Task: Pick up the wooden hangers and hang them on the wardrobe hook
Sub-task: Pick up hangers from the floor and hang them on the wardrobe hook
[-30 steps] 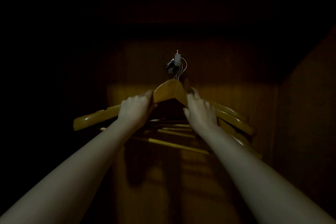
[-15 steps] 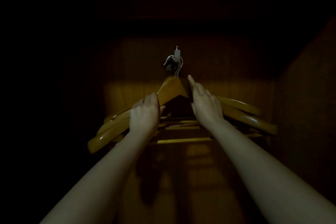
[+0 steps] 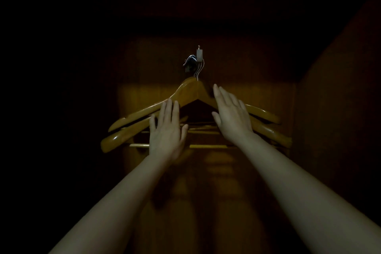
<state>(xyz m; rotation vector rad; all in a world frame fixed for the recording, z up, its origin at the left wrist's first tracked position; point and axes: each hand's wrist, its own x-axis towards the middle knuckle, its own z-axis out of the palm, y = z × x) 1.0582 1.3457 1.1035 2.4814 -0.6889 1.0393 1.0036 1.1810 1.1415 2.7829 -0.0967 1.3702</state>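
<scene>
Head view, nearest us: left hand [image 3: 168, 132] and right hand [image 3: 232, 118] flat, fingers straight, gripping nothing, set apart left and right before wooden hangers [image 3: 186, 94]; contact we cannot tell. Hangers bunched, wire necks over wardrobe hook [image 3: 199, 56], far centre, against dim back panel [image 3: 261, 97].

Inside a wardrobe [image 3: 144, 57], very dim. Brown wooden back panel [image 3: 268, 93] with upright grain, lit warm yellow across the lower part, dark higher up. Black shadowed band [image 3: 195, 24] along the top. Plain side wall [image 3: 334, 119] at right. Blackness at left.
</scene>
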